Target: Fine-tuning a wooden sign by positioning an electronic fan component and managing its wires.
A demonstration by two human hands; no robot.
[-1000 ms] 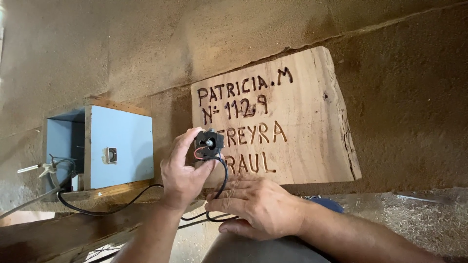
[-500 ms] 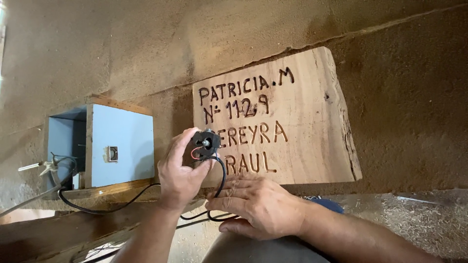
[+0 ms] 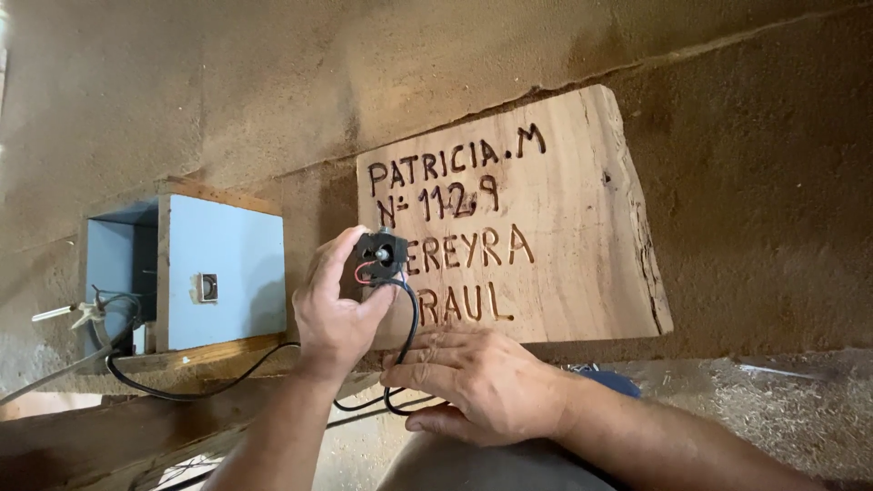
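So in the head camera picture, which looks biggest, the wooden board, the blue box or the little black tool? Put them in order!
1. Wooden board, biggest.
2. Blue box, clearly smaller.
3. Little black tool in the left hand, smallest, though it sits nearer the camera.

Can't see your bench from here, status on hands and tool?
Left hand gripping small black wired burning tool. Right hand flat, steadying lettered wooden plank. Black cable loops between hands.
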